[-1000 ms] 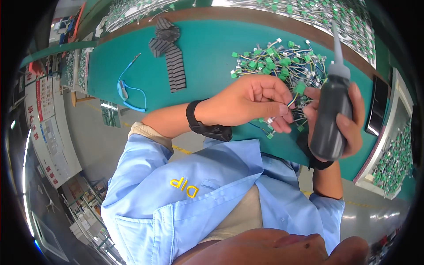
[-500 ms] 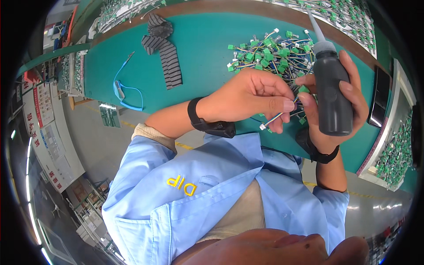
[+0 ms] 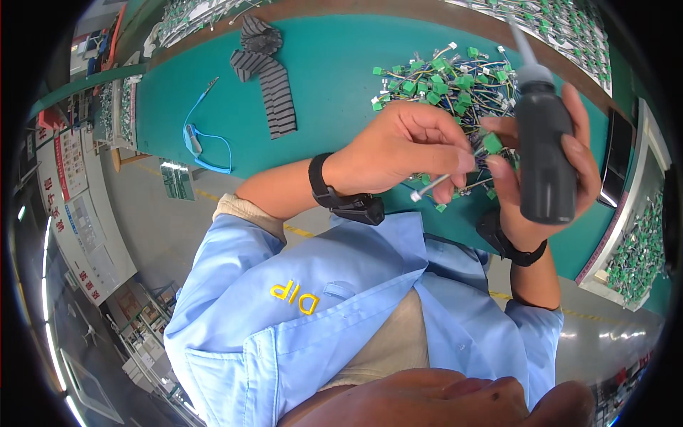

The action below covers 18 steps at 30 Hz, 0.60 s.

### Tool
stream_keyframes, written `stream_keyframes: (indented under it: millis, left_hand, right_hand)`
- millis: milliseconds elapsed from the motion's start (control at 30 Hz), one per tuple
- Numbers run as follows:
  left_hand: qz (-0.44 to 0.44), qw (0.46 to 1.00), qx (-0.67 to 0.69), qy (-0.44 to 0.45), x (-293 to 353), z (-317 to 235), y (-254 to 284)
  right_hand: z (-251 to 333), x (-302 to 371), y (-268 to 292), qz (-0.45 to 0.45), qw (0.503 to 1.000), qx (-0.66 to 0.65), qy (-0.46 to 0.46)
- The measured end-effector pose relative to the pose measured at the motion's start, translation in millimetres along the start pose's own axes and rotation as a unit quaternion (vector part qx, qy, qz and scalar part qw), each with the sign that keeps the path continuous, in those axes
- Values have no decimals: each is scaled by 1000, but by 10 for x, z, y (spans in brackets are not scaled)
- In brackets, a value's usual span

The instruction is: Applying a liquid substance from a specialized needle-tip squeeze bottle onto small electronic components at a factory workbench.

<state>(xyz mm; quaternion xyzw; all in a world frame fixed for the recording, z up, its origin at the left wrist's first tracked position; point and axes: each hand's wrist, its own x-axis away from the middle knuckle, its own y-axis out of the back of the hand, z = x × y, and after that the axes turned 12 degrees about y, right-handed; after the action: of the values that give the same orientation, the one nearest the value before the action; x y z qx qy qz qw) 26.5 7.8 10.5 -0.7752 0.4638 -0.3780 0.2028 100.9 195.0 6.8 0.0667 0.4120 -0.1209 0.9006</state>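
Note:
My left hand (image 3: 409, 146) pinches the wires of a short cable (image 3: 431, 187) between thumb and fingers; a small light plug on its free end points toward me. The cable's green connector block (image 3: 492, 143) sits between the thumb and a finger of my right hand (image 3: 585, 174). That same hand also grips a black squeeze bottle (image 3: 546, 156) against its palm, the long tapered nozzle (image 3: 523, 44) pointing away from me. Both hands are close together at the near side of a pile of similar green-ended cables (image 3: 455, 82) on the green table (image 3: 334, 78).
A striped grey cloth (image 3: 277, 99) lies at the far left, beside a blue corded strap (image 3: 191, 139). Toward the right edge is a dark phone-like slab (image 3: 617, 156). A white-rimmed tray (image 3: 605, 292) of green-ended parts stands beyond it, and more such parts lie along the far edge.
The cable's free end has swung a little left and toward me. The bottle and right hand have shifted slightly right; the green block shows more plainly between the fingers.

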Motion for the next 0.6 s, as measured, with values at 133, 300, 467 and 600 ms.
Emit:
stream_keyframes:
  millis: [133,300,467,600]
  left_hand:
    - [-99,991,-19,-87,12,-35,28]
    - [-149,979,-9,-137,-1,-8,38]
    - [-185,971,-18,-151,13,-8,64]
    - [-192,967,-30,-166,16,1,53]
  right_hand:
    - [142,66,83,-35,992,122,22]
    - [252,267,34,-83,988,92,95]
    - [208,355,73,-93,978,77,169]
    - [236,320,138,-15,976,101,193]
